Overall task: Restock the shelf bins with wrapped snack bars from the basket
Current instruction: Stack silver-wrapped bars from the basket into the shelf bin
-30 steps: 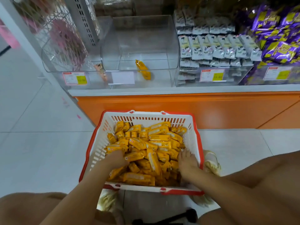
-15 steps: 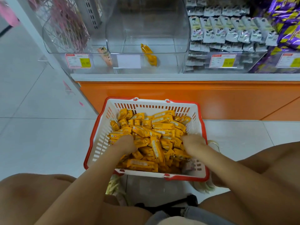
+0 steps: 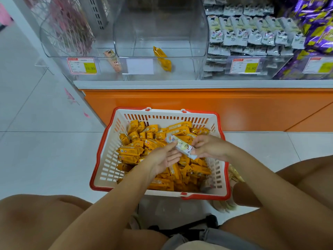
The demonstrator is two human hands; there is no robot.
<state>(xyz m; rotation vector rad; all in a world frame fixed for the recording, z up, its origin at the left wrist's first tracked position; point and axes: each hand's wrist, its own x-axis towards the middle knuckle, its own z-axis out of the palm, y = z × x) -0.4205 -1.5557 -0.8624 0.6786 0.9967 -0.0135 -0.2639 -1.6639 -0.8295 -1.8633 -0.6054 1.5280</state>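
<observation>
A white basket with a red rim (image 3: 106, 159) sits on the floor between my knees, holding several orange wrapped snack bars (image 3: 131, 150). Over it, my right hand (image 3: 207, 147) pinches one end of a pale blue and white wrapped bar (image 3: 181, 146). My left hand (image 3: 162, 158) is palm up with relaxed fingers, its fingertips touching the bar's other end. On the shelf above, a clear bin (image 3: 160, 33) holds one orange bar (image 3: 161, 58).
To the left, another clear bin (image 3: 72, 42) holds a pink wrapped bar (image 3: 112, 59). Bins at right are full of white packets (image 3: 252, 33) and purple packets (image 3: 317, 24). An orange shelf base (image 3: 198, 107) stands behind the basket. White floor tiles (image 3: 45, 150) spread left.
Both hands have lifted out of the pile of orange bars. My right hand now holds a pale blue and white bar, and my left hand has turned palm up against it.
</observation>
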